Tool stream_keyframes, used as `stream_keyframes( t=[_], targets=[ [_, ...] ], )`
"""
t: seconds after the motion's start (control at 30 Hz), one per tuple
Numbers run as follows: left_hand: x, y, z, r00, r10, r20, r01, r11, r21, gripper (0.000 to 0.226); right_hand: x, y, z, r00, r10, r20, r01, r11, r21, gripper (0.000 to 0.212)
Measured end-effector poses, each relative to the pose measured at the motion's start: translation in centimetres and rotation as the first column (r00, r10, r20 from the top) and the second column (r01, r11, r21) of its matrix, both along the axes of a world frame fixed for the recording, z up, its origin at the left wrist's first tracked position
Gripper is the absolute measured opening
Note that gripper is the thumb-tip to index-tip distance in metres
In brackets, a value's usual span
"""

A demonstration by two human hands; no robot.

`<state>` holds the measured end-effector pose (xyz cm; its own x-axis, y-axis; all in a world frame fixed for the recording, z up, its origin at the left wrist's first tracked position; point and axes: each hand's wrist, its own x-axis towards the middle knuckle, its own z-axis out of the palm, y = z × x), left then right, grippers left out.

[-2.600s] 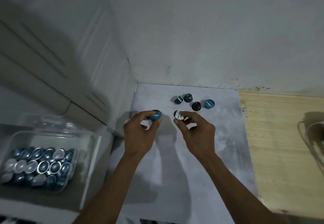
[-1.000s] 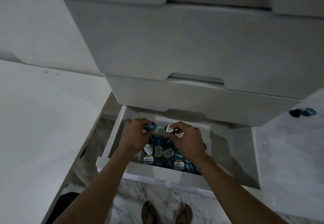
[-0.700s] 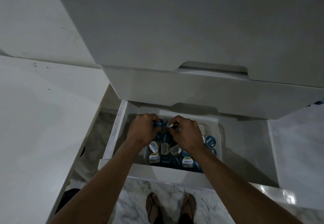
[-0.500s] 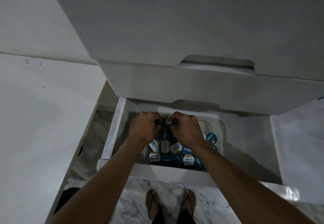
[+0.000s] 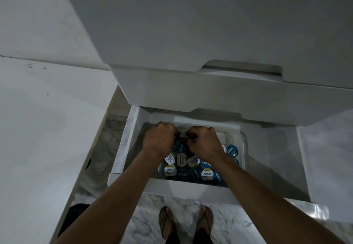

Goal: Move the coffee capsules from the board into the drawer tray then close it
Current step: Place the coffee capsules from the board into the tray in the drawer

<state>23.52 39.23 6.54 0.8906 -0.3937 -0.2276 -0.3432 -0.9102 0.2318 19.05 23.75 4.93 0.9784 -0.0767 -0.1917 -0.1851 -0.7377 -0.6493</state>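
Both hands have sunk lower into the clear plastic drawer tray [image 5: 242, 144] — left hand [image 5: 159, 140] and right hand [image 5: 203, 142] with fingers curled, each pinching a small blue coffee capsule [image 5: 183, 134]. Release spot lies straight below, at six o'clock — the heap of blue foil-topped capsules [image 5: 191, 167].

dim, even light, greyish cast. white cabinet front [image 5: 191, 24] filling the upper view, closed drawer fronts [image 5: 219, 98] stacked one above another, each with a recessed grip notch. pale wall [image 5: 47, 14] at left, a few dark specks. white panel [image 5: 38, 138] below it. marble-veined floor [image 5: 229, 222] at bottom, white with grey streaks. dark patch low left, unclear.
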Motion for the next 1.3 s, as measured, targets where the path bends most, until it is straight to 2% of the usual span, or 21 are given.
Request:
stream_keyframes(
  t=[0.2, 0.5, 0.6, 0.73, 0.87, 1.03, 1.2, 1.3],
  targets=[
    [0.0, 0.0, 0.0, 0.999, -0.044, 0.011, 0.044, 0.999, 0.026, 0.028, 0.2, -0.1, -0.1, 1.000, -0.012, -0.007, 0.013, 0.999, 0.031, 0.023],
    [0.5, 0.2, -0.5, 0.997, -0.068, 0.033, 0.071, 0.991, -0.114, 0.021, 0.3, 0.1, -0.3, 0.999, -0.038, -0.003, 0.039, 0.998, 0.043, 0.011],
    [0.6, 0.4, -0.3, 0.993, -0.091, 0.078, 0.096, 0.994, -0.059, 0.017, 0.2, 0.1, -0.3, 0.998, -0.063, 0.005, 0.063, 0.998, 0.030, 0.011],
    [0.6, 0.6, 0.0, 0.994, -0.075, 0.076, 0.074, 0.997, 0.013, 0.018, 0.1, -0.1, -0.5, 0.997, -0.068, -0.031, 0.069, 0.997, 0.025, 0.029],
    [0.6, 0.9, -0.2, 0.996, -0.055, 0.072, 0.054, 0.998, 0.015, 0.020, 0.1, -0.2, -0.8, 0.996, -0.068, -0.062, 0.069, 0.997, 0.024, 0.028],
    [0.3, 1.1, 0.0, 0.998, -0.042, 0.048, 0.044, 0.998, -0.041, 0.021, 0.1, 0.1, -0.7, 0.996, -0.080, -0.039, 0.081, 0.997, 0.020, 0.030],
    [-0.3, 1.7, 1.3, 0.999, -0.003, 0.038, 0.008, 0.993, -0.121, 0.023, -1.0, -0.4, 0.6, 0.992, -0.125, -0.001, 0.125, 0.992, 0.030, 0.018],
    [-0.7, 2.3, 2.5, 0.999, 0.024, 0.042, -0.016, 0.982, -0.186, 0.024, -2.1, -0.8, 2.3, 0.987, -0.158, 0.031, 0.155, 0.986, 0.066, 0.024]
  ],
)
